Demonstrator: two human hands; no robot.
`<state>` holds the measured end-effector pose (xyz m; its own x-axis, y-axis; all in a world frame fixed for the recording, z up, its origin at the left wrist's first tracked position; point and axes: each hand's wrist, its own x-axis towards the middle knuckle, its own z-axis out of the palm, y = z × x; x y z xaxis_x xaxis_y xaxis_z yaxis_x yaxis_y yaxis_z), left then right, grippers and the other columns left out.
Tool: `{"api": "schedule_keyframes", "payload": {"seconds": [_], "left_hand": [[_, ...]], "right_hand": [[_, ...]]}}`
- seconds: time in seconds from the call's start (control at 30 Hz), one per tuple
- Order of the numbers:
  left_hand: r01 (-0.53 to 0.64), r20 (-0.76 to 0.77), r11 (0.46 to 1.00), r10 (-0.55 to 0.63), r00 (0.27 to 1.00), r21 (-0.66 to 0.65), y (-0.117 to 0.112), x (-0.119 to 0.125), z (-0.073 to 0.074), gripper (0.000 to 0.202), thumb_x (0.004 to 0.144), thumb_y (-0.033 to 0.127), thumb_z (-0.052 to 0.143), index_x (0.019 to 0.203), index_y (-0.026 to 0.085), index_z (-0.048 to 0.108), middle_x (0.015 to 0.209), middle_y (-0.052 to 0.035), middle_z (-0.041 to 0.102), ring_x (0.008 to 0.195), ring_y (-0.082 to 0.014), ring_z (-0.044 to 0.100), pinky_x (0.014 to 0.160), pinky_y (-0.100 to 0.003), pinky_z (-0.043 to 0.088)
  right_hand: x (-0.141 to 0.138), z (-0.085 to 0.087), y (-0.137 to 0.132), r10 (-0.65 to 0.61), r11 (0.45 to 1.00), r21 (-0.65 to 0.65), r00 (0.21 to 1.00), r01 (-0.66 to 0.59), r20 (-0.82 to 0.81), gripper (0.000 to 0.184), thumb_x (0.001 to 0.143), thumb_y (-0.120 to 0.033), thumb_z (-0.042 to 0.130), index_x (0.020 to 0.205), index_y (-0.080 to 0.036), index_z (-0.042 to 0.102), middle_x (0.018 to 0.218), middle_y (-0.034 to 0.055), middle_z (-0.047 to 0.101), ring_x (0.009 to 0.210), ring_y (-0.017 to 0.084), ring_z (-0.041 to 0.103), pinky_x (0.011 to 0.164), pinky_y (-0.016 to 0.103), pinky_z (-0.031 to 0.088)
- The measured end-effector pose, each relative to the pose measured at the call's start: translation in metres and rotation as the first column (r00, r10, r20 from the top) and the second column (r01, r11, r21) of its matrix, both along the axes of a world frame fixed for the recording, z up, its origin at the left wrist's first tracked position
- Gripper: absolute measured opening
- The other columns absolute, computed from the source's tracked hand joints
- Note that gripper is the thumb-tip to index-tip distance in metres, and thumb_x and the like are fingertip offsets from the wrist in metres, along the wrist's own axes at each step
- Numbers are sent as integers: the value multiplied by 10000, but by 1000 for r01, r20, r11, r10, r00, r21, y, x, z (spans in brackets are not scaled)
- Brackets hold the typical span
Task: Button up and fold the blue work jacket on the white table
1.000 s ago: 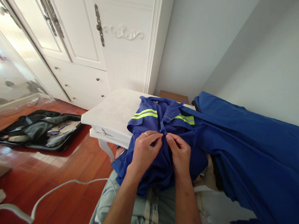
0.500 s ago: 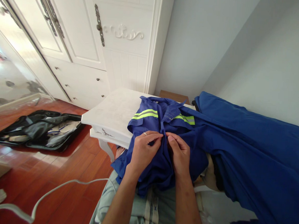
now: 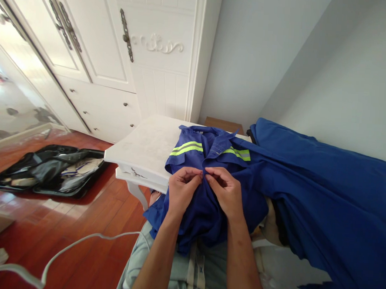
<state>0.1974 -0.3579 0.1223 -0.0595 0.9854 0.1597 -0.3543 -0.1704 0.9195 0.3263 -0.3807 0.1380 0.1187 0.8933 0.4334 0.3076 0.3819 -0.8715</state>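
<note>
A blue work jacket [image 3: 192, 159] with yellow-green and silver reflective stripes lies front up, its collar on the white table and its lower part hanging over the near edge. At the middle of its front, my left hand [image 3: 184, 187] pinches the cloth between thumb and forefinger. Close beside it my right hand [image 3: 224, 191] pinches the same front edge, fingertips almost meeting the left ones. Any button between the fingertips is too small to make out.
Left of the jacket the white table [image 3: 147, 139] shows its top. More blue cloth [image 3: 315, 169] is heaped on the right. An open black suitcase [image 3: 47, 170] and a white cable [image 3: 92, 234] lie on the wooden floor. A white wardrobe [image 3: 164, 73] stands behind.
Both hands have shifted slightly left and drawn closer together at the jacket's front. The right hand's fingers have turned inward. The cloth between them has moved a little.
</note>
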Motion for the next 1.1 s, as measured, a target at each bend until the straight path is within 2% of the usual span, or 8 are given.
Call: {"api": "schedule_keyframes", "payload": {"seconds": [0.1,0.2,0.43,0.6,0.87,0.97,1.1], "left_hand": [[33,110,998,-27,994,-56,-1,-1,7,165,689,237,784,786,147,685,710,-19,728,632,-113,678,636,-191,527],[39,129,994,-27,991,-97,-4,-1,14,209,709,287,799,782,140,671,645,-10,698,590,-92,650,613,-166,499],[74,222,985,-39,974,-153,-6,-2,17,370,603,298,908,823,138,657,697,-20,716,616,-82,643,617,-153,484],[93,282,983,-45,958,-157,-5,-3,15,360,595,295,912,794,137,657,648,-7,694,587,-67,612,608,-149,470],[83,280,988,-43,959,-130,-2,-3,11,383,627,281,891,804,156,576,755,-14,707,661,-75,619,661,-167,464],[104,235,992,-84,968,-74,-2,-3,10,353,653,251,865,825,164,570,764,12,673,692,-70,602,693,-168,457],[121,115,992,-117,986,-22,-2,-4,10,241,725,221,788,844,167,585,739,30,615,671,-65,548,649,-163,417]], "right_hand": [[-1,2,0,-5,999,44,998,2,67,305,927,-375,618,1032,-117,742,1047,62,626,973,47,623,818,73,527],[-2,3,0,-50,993,115,991,36,127,248,941,-319,614,1046,-138,747,1033,47,627,965,29,619,854,67,519],[-8,3,-3,-128,973,217,969,81,213,212,948,-260,609,1069,-157,750,1018,35,625,934,12,611,861,56,505],[-6,-2,-3,-92,984,167,985,67,147,249,940,-295,633,1118,-156,738,1067,38,620,939,13,616,863,54,524],[3,-6,-5,42,998,39,999,-42,15,293,948,-344,619,1128,-147,738,1145,46,612,1042,47,634,922,74,548],[5,-4,-3,60,998,29,998,-61,32,279,944,-348,625,1096,-149,747,1100,39,626,975,36,642,857,64,552],[4,-2,0,35,996,79,992,-45,121,229,954,-320,616,1046,-163,755,1040,20,637,942,17,634,846,47,525]]}}
